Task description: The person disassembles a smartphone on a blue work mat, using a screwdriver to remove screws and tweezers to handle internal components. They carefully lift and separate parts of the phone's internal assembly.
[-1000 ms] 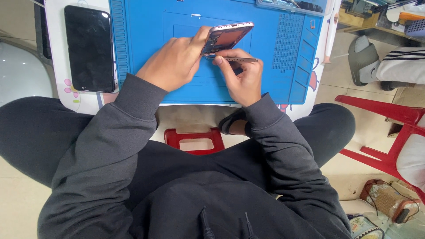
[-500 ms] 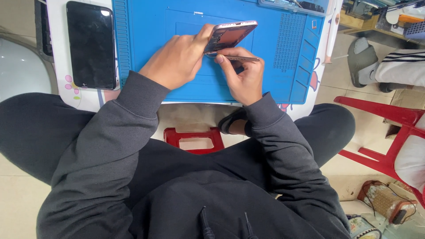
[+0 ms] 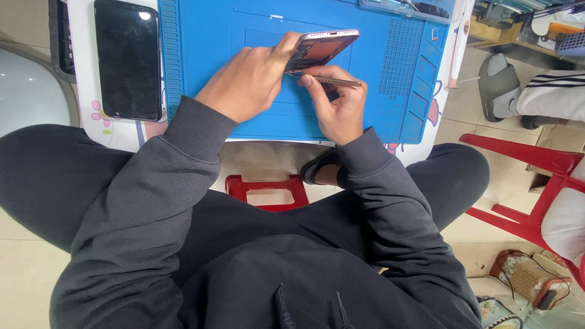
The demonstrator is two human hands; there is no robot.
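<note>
Phone frame (image 3: 320,49) tilted in left hand (image 3: 250,79)

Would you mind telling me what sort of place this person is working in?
Probably a small phone repair stall or home workbench. A blue repair mat covers the low table, the left hand tilts up an opened phone body while the right hand works a thin metal tool, and a black phone lies beside the mat.

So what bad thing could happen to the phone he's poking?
The left hand holds the opened pinkish phone body tilted on edge above the blue rubber work mat; it might slip. The right hand pokes a thin metal tool into it, which could scratch parts inside.
</note>
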